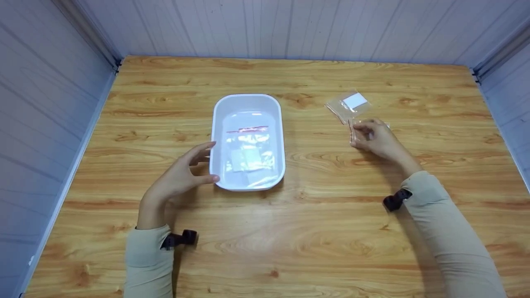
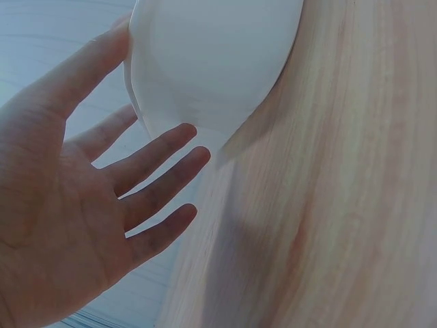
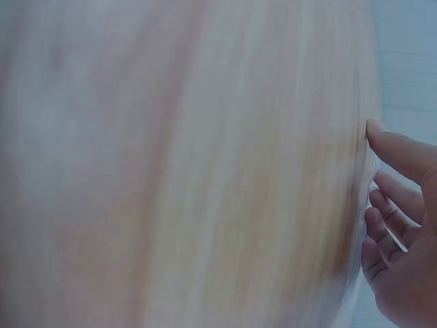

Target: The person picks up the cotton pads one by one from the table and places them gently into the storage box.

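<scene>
Wooden tabletop, pale ribbed wall panels behind and at both sides. The person works with both arms reaching forward, in light sleeves; a small dark device sits by the left cuff, a second dark device by the right.

White tray, rounded corners, long side running away from the person, a little left of the table's middle. Inside it, clear plastic bags lie flat and overlap — red strips across their far ends, pale pieces showing through the glare. Exact count of bags cannot be made out.

Left hand at the tray's left side: fingers spread and fairly straight, thumb and forefinger touching the rim, not wrapped around it. The left wrist view shows the palm and the other fingers apart, beside the tray's outer wall.

Right hand well to the right of the tray, over a second clear bag on the tabletop. Fingers bent, thumb and forefinger tips touching the bag near its strip end — cannot tell whether they pinch it. Just beyond lies a loose clear bag, tilted, with a white rectangle inside.
</scene>
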